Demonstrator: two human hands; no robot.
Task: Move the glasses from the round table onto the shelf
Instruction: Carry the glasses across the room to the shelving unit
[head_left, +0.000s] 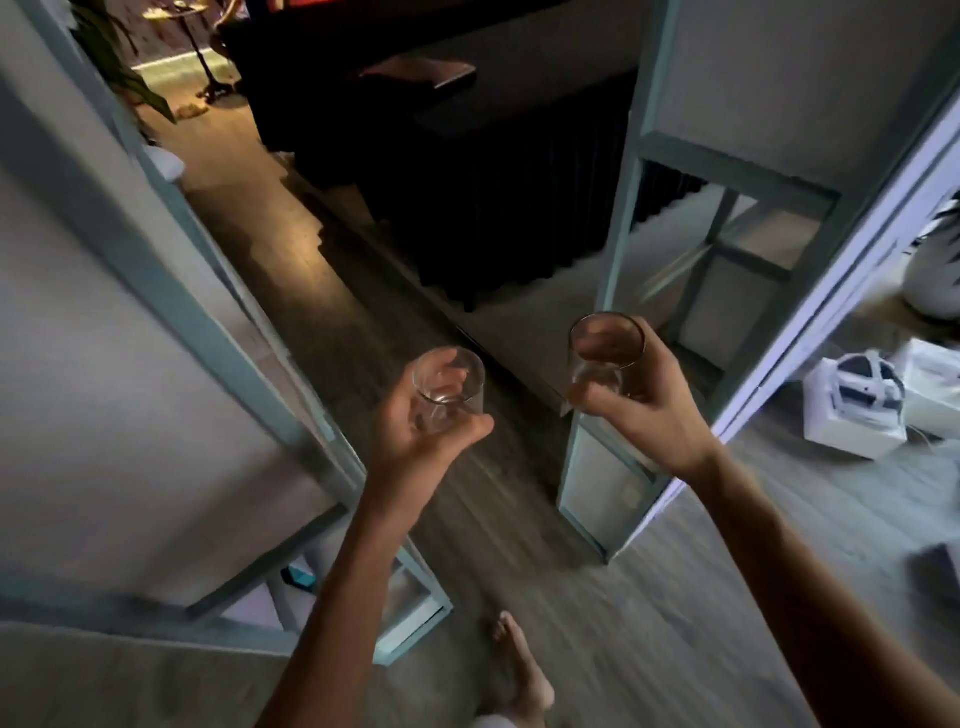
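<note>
Both hands (415, 436) (644, 410) grip glasses (450, 387) (607, 353), seemingly empty.

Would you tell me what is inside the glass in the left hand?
The glass looks empty: only fingers of the left hand show through its clear wall. The thumb covers its lower side, so the very bottom cannot be checked.

Floor (332, 291) runs near to far between left shelf (130, 338) and right shelf (737, 169). There the left hand (415, 441) grips the left glass (449, 384), the right hand (644, 410) the right glass (605, 358). A dark cabinet (493, 208) blocks the far end; a white box (852, 415) lies right.
</note>
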